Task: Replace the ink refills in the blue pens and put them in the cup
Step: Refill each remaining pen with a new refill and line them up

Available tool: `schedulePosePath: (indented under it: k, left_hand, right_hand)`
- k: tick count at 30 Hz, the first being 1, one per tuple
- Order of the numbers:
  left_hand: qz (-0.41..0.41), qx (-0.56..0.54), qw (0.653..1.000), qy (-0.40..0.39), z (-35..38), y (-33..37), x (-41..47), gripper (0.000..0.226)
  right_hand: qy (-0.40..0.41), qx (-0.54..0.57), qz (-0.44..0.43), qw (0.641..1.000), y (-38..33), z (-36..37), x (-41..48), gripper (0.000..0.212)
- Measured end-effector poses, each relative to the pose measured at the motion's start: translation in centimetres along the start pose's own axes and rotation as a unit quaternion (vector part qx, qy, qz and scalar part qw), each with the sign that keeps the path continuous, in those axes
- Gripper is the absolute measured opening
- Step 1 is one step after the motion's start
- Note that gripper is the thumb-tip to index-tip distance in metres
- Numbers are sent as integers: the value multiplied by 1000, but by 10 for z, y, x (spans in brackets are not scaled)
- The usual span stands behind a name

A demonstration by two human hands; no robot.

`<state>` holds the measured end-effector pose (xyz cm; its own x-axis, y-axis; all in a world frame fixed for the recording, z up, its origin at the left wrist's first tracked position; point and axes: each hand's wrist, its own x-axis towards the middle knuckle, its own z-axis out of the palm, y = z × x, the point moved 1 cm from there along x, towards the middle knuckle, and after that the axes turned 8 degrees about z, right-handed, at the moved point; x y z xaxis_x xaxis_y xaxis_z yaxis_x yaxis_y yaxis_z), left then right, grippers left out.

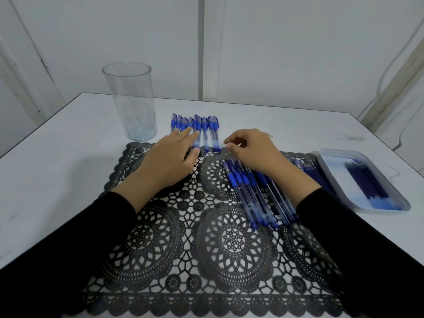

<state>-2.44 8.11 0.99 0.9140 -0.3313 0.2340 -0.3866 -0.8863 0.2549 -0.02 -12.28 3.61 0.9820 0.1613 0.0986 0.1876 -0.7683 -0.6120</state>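
Clear cup (130,102) upright, far left of worktop (68,145). Left hand (167,159) flat, fingers straight on capped pen row (205,129). Right hand (252,152) curled over loose pen pile (247,191); possibly pinching something, cannot tell. Refills (364,180) lie in tray (337,177), far right.

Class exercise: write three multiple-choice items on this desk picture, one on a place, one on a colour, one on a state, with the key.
1. Where does the cup stand, relative to the mat?
A. on its middle
B. off it, past its far left corner
C. off it, to its right

2. What colour are the refills in the tray?
A. red
B. dark blue
C. green

3. What state is the cup in?
A. tipped over
B. upright and full
C. upright and empty

Key:
1 B, it stands on bare table beyond the mat's corner.
2 B, they lie as a dark blue bundle.
3 C, its rim is up and nothing shows through its clear wall.
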Motion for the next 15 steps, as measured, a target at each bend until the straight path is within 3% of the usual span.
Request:
schedulePosePath:
  k: [6,15]
  left_hand:
    - [-6,-6,1000,22,10,-8,22,51]
    - [-38,-23,999,-14,19,-14,26,53]
  right_hand:
    - [30,-39,27,998,-8,17,43,28]
    - [23,-39,42,998,-8,28,67,26]
